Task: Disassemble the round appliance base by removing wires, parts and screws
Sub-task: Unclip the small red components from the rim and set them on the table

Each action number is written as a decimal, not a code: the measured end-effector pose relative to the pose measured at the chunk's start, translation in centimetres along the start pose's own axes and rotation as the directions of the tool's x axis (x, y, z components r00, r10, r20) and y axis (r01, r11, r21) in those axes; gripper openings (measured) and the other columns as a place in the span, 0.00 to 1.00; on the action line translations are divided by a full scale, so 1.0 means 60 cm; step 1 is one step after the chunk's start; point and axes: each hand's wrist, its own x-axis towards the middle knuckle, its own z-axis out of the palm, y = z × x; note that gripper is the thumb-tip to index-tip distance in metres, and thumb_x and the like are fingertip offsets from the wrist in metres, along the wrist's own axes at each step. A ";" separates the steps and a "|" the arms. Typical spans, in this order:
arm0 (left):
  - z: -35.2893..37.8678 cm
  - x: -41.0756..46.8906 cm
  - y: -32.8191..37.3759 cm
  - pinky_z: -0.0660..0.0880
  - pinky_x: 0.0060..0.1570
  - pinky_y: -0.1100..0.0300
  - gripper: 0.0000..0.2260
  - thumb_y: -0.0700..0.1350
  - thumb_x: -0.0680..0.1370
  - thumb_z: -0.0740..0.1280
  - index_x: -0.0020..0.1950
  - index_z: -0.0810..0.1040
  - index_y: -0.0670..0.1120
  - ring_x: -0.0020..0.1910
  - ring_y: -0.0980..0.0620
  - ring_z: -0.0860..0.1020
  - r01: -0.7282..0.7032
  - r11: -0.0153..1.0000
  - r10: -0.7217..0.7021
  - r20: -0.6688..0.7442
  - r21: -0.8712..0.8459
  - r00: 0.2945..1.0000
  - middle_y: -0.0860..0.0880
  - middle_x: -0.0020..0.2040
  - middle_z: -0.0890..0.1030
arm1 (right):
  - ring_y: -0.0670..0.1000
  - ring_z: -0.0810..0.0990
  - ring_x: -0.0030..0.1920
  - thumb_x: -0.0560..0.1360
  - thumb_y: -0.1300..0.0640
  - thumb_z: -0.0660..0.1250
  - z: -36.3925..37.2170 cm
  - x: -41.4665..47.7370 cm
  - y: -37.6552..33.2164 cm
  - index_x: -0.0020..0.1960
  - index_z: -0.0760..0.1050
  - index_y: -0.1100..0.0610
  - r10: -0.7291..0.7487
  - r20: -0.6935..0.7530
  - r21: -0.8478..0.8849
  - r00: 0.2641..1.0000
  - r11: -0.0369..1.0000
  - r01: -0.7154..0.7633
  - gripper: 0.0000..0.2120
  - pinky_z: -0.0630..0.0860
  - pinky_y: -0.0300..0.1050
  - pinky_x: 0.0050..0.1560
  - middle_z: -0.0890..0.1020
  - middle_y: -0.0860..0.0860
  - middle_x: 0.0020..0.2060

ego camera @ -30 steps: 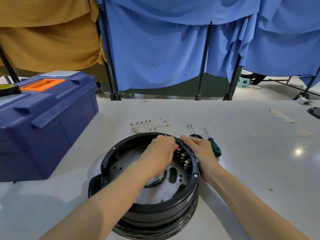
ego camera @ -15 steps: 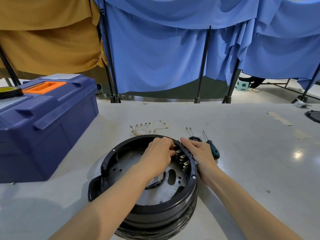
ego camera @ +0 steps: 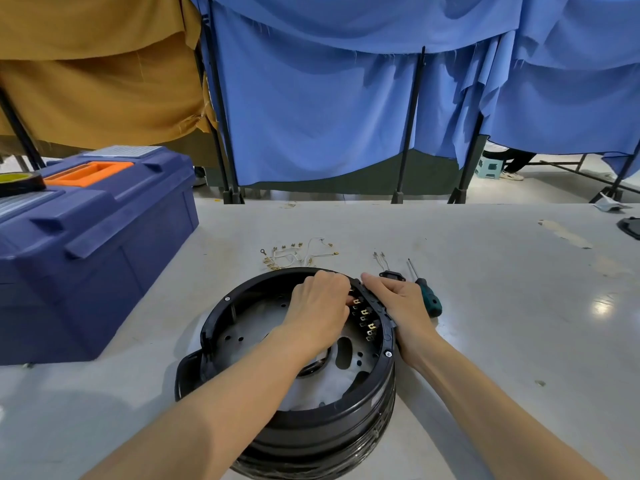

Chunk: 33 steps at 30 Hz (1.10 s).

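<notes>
The round appliance base (ego camera: 311, 431) sits open side up on the tabletop (ego camera: 519, 306), close to the near edge, with both hands meeting at its far right rim. The left hand (ego camera: 318, 306) reaches inside the base, its fingers curled onto the far end of a row of brass terminals (ego camera: 363, 318) fixed along the inner wall. The right hand (ego camera: 398, 303) grips the same stretch of rim from outside, thumb lying along the top edge and fingers wrapped down the outer wall. Just behind the right hand lie a green-handled screwdriver (ego camera: 429, 299) and a small black part (ego camera: 391, 275). Loose wires (ego camera: 298, 254) lie just beyond the base, and a blue toolbox (ego camera: 86, 254) stands to the left.
</notes>
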 end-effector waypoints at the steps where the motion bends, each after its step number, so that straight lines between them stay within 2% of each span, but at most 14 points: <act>1: 0.000 -0.001 0.001 0.60 0.37 0.54 0.09 0.35 0.76 0.59 0.38 0.64 0.44 0.48 0.37 0.75 -0.005 1.000 0.005 -0.003 0.001 1.000 0.40 0.48 0.78 | 0.57 0.70 0.39 0.76 0.54 0.69 0.000 0.000 -0.001 0.43 0.72 0.76 0.000 0.003 -0.001 1.000 1.000 0.000 0.22 0.66 0.51 0.43 0.74 0.60 0.37; 4: 0.003 -0.004 0.002 0.61 0.37 0.54 0.11 0.34 0.75 0.59 0.35 0.61 0.45 0.48 0.38 0.76 -0.018 0.999 0.017 -0.015 -0.026 1.000 0.41 0.47 0.78 | 0.57 0.72 0.39 0.76 0.53 0.69 -0.001 -0.001 -0.003 0.43 0.73 0.75 -0.002 0.007 -0.004 1.000 1.000 0.003 0.22 0.67 0.51 0.43 0.75 0.61 0.37; 10: 0.005 0.004 0.000 0.64 0.39 0.54 0.10 0.35 0.76 0.59 0.36 0.64 0.44 0.51 0.39 0.78 -0.003 0.999 0.002 -0.037 -0.041 0.999 0.42 0.49 0.80 | 0.57 0.71 0.40 0.77 0.54 0.68 0.001 0.001 -0.002 0.45 0.72 0.78 -0.001 -0.001 -0.023 1.000 1.000 0.000 0.23 0.67 0.51 0.44 0.74 0.61 0.38; 14: 0.009 0.001 -0.002 0.61 0.37 0.54 0.09 0.37 0.78 0.60 0.37 0.66 0.43 0.47 0.39 0.76 -0.056 0.998 0.055 -0.061 -0.021 0.997 0.42 0.44 0.77 | 0.57 0.71 0.39 0.77 0.54 0.68 0.000 0.001 -0.003 0.45 0.72 0.77 0.008 -0.004 -0.025 1.000 1.000 -0.008 0.23 0.67 0.51 0.44 0.74 0.60 0.37; 16: 0.010 0.004 -0.003 0.65 0.37 0.53 0.08 0.35 0.75 0.60 0.37 0.67 0.42 0.48 0.40 0.78 -0.038 0.997 0.035 -0.049 -0.065 0.998 0.43 0.45 0.79 | 0.56 0.71 0.40 0.77 0.55 0.68 0.000 0.002 -0.003 0.46 0.71 0.78 0.008 -0.004 -0.025 1.000 1.000 -0.008 0.23 0.66 0.51 0.43 0.73 0.60 0.38; 18: 0.010 0.009 -0.005 0.72 0.41 0.52 0.08 0.31 0.72 0.58 0.36 0.70 0.41 0.51 0.44 0.80 0.013 0.990 -0.017 -0.021 -0.144 1.000 0.45 0.46 0.82 | 0.56 0.70 0.40 0.77 0.55 0.67 0.001 0.003 -0.003 0.46 0.70 0.79 0.000 -0.007 -0.038 1.000 0.999 0.000 0.23 0.65 0.50 0.43 0.72 0.58 0.38; 20: 0.011 0.011 -0.005 0.75 0.43 0.51 0.10 0.30 0.72 0.58 0.33 0.69 0.42 0.52 0.45 0.81 0.033 0.984 -0.035 -0.011 -0.174 0.999 0.45 0.44 0.83 | 0.55 0.69 0.40 0.77 0.55 0.67 0.001 0.004 -0.003 0.45 0.70 0.78 0.000 -0.005 -0.043 1.000 0.999 0.000 0.23 0.65 0.50 0.44 0.72 0.58 0.38; 23: 0.012 0.007 -0.001 0.67 0.37 0.53 0.09 0.35 0.76 0.61 0.36 0.70 0.42 0.47 0.41 0.78 -0.026 0.995 0.021 -0.047 -0.094 0.999 0.43 0.42 0.79 | 0.55 0.69 0.39 0.78 0.55 0.67 0.000 0.005 -0.002 0.42 0.72 0.76 0.002 -0.012 -0.054 1.000 0.999 -0.002 0.21 0.65 0.50 0.43 0.72 0.58 0.37; 25: 0.012 0.006 0.001 0.64 0.37 0.55 0.08 0.37 0.77 0.61 0.38 0.71 0.42 0.44 0.39 0.76 -0.055 0.996 0.052 -0.052 -0.069 0.997 0.42 0.43 0.78 | 0.55 0.70 0.38 0.78 0.56 0.67 0.000 0.006 0.000 0.42 0.73 0.76 0.000 -0.020 -0.060 1.000 0.998 -0.001 0.21 0.66 0.50 0.42 0.73 0.58 0.36; 28: 0.013 0.009 0.004 0.66 0.36 0.55 0.08 0.34 0.74 0.61 0.35 0.71 0.40 0.40 0.41 0.75 0.017 0.988 -0.022 -0.032 -0.152 0.999 0.46 0.34 0.74 | 0.55 0.68 0.37 0.78 0.56 0.67 -0.001 0.007 0.000 0.37 0.72 0.73 -0.002 -0.021 -0.073 1.000 0.997 0.000 0.20 0.63 0.50 0.41 0.71 0.57 0.35; 30: 0.015 0.010 0.004 0.65 0.35 0.55 0.11 0.32 0.72 0.60 0.31 0.66 0.41 0.37 0.44 0.72 0.081 0.972 -0.087 -0.019 -0.219 0.996 0.51 0.29 0.68 | 0.55 0.67 0.38 0.78 0.56 0.67 0.000 0.006 -0.001 0.36 0.73 0.69 0.004 -0.012 -0.081 1.000 0.997 -0.005 0.18 0.62 0.50 0.41 0.70 0.57 0.35; 31: 0.015 0.010 0.004 0.64 0.35 0.55 0.12 0.31 0.73 0.60 0.31 0.65 0.42 0.37 0.44 0.72 0.090 0.969 -0.097 -0.018 -0.229 0.995 0.51 0.29 0.68 | 0.56 0.67 0.38 0.78 0.56 0.67 0.000 0.005 -0.002 0.37 0.74 0.67 0.006 -0.012 -0.081 1.000 0.997 -0.007 0.17 0.62 0.50 0.41 0.70 0.57 0.35; 33: 0.014 0.007 0.005 0.65 0.37 0.55 0.11 0.34 0.75 0.61 0.33 0.69 0.41 0.40 0.42 0.74 0.060 0.980 -0.068 -0.034 -0.189 0.997 0.46 0.34 0.73 | 0.56 0.68 0.37 0.78 0.55 0.67 0.000 0.006 -0.002 0.38 0.75 0.71 -0.001 -0.013 -0.081 1.000 0.997 0.000 0.19 0.63 0.50 0.40 0.72 0.58 0.35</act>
